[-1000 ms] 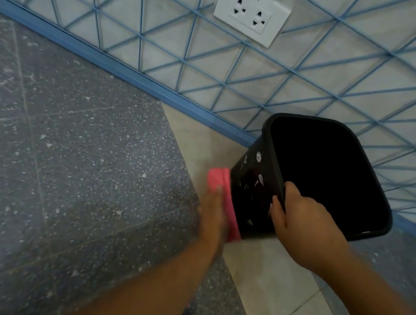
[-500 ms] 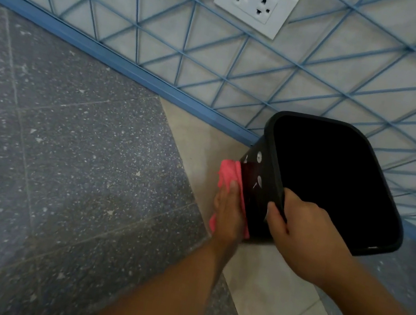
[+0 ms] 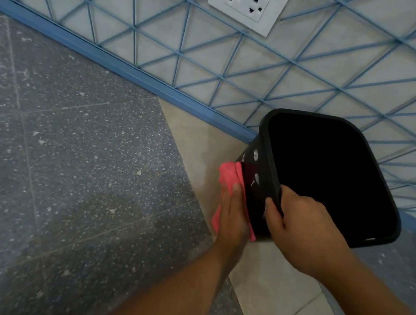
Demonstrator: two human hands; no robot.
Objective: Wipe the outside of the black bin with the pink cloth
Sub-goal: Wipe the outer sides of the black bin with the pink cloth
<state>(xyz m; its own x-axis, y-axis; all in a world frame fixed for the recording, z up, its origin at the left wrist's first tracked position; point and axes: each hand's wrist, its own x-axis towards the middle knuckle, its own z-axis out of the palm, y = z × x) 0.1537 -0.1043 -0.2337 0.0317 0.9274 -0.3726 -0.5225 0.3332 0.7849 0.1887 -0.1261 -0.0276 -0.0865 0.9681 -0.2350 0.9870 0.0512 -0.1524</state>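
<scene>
Pink cloth (image 3: 227, 185) is pressed flat against the outer side of the black bin (image 3: 259, 191) by the left hand (image 3: 233, 217), fingers straight. Just right of it, the bin's rim is gripped by the right hand (image 3: 305, 230), fingers curled inside.

The black bin (image 3: 259, 191) looks like smooth, faintly glossy plastic, the pink cloth (image 3: 226, 180) soft and fuzzy, the floor (image 3: 65, 173) speckled grey stone beside smooth pale tile, the wall socket (image 3: 248, 0) matt white plastic.
</scene>
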